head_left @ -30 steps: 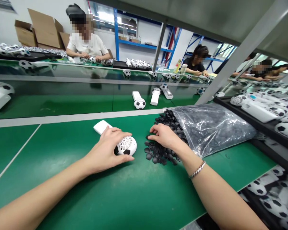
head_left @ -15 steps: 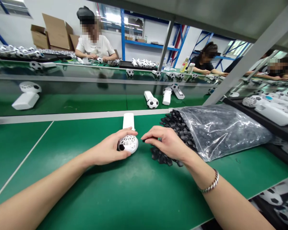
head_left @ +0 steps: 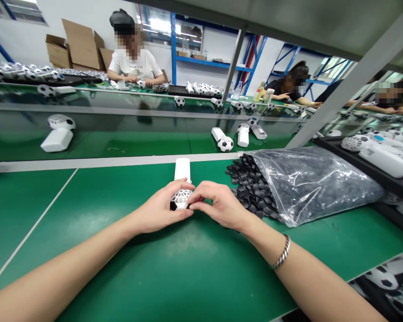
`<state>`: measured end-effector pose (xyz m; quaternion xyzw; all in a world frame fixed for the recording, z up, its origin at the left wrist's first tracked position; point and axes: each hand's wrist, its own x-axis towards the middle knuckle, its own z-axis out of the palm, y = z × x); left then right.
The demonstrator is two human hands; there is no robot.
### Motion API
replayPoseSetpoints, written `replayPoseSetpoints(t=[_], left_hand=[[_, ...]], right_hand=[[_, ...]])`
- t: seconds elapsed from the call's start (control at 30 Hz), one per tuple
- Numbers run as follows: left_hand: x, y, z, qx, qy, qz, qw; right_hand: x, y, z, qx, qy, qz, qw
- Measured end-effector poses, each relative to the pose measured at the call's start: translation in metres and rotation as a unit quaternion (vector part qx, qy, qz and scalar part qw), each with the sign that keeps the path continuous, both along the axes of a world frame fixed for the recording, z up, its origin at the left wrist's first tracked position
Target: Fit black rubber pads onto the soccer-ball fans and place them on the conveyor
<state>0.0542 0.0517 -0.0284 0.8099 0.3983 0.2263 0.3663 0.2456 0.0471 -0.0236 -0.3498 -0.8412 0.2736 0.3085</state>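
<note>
A white device with a football-shaped head (head_left: 182, 197) and a flat white handle (head_left: 182, 169) lies on the green table, its handle pointing away from me. My left hand (head_left: 159, 205) is wrapped round the head from the left, thumb in front and fingers behind. One black patch shows on the head's left side, beside open white lattice. My right hand (head_left: 218, 203) pinches a small black piece, mostly hidden by the fingertips, against the right side of the head. Right of that hand, loose black pieces (head_left: 251, 188) spill from a clear plastic bag (head_left: 317, 183).
Beyond the table edge, several football-headed devices (head_left: 225, 143) lie on a green conveyor belt (head_left: 127, 145). A black tray (head_left: 339, 154) of white devices stands at the right, below a slanted grey post (head_left: 336, 85). Co-workers (head_left: 136, 62) sit across the line.
My right hand has moved left with the black piece, from beside the device to its head. Devices on the near belt have shifted right. My left hand still holds the head.
</note>
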Motion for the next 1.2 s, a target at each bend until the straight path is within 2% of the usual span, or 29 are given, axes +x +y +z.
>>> replayPoseSetpoints(t=[0.1, 0.23, 0.47, 0.7, 0.83, 1.0, 1.13, 1.2], left_hand=[[0.001, -0.001, -0.002, -0.001, -0.016, 0.007, 1.000], [0.000, -0.004, -0.005, -0.015, -0.029, 0.018, 0.999], [0.001, -0.006, -0.007, 0.034, -0.009, 0.010, 0.999], [0.003, -0.007, -0.006, 0.040, -0.022, 0.000, 0.999], [0.003, -0.006, -0.004, 0.006, -0.037, 0.023, 0.999], [0.007, -0.005, -0.005, -0.022, -0.075, 0.047, 0.996], [0.008, -0.006, -0.007, -0.020, -0.102, 0.052, 0.993], [0.007, -0.006, -0.008, -0.016, -0.100, 0.048, 0.994]], right_hand=[[-0.001, 0.004, -0.007, -0.049, 0.063, -0.025, 0.997], [-0.004, 0.004, -0.015, -0.073, 0.092, -0.055, 0.992], [-0.007, 0.001, -0.022, -0.108, 0.134, -0.051, 0.984], [-0.005, 0.001, -0.023, -0.154, 0.146, -0.031, 0.977], [-0.004, 0.002, -0.022, -0.147, 0.153, -0.035, 0.977], [-0.008, 0.004, -0.026, -0.179, 0.167, -0.038, 0.969], [-0.008, 0.005, -0.024, -0.138, 0.156, -0.051, 0.977], [0.001, 0.006, -0.019, -0.114, 0.093, -0.067, 0.987]])
